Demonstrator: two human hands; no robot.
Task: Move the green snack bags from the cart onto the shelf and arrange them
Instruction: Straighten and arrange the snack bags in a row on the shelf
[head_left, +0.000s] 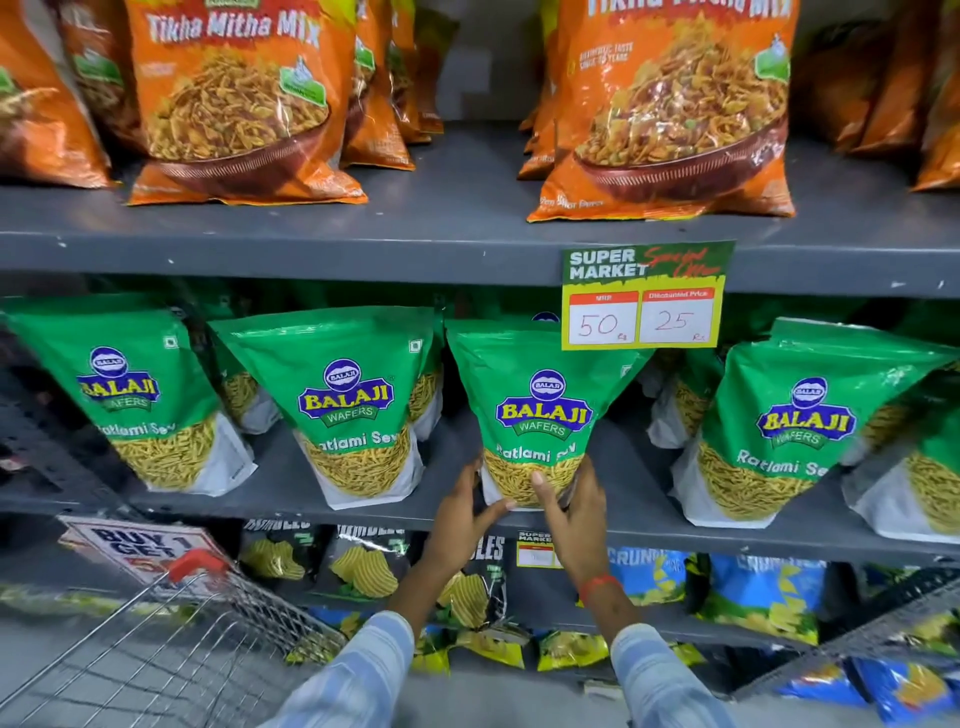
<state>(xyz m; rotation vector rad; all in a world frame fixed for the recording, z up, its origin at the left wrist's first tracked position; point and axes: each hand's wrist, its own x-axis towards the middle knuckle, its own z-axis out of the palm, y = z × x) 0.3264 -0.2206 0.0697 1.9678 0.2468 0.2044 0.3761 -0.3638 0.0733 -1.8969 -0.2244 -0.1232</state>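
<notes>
Two pale blue-and-white sleeves (363, 670) rise from the bottom edge, and at the lower left the wire cart (171, 639) with its red handle corner stands just beside the left arm. Both hands reach up to the middle grey shelf (291, 499), where they clasp the bottom of one green Balaji Ratlami Sev bag (540, 415) that stands upright near the shelf's front lip. The left hand (462, 514) cups the bag's lower left corner, its thumb stretched under the base and its other fingers curled round behind the white side gusset. The right hand (576, 514) presses the lower right corner, the thumb laid across the clear window over the yellow sev and the remaining fingers wrapped round the right edge; a red thread (597, 584) circles that wrist. The bag's foot thus sits between the two palms, with its top free and partly behind the yellow-green price tag (644, 296) that hangs from the shelf above, marked 50 and 25. Three more green bags of the same kind stand in the front row, two to the left (343, 405) and one to the right (779, 431), each apart from the held one, with others behind. Orange Tikha Mitha Mix bags (234, 98) fill the upper shelf, and dark and blue packets (753, 592) lie on the shelf below.
</notes>
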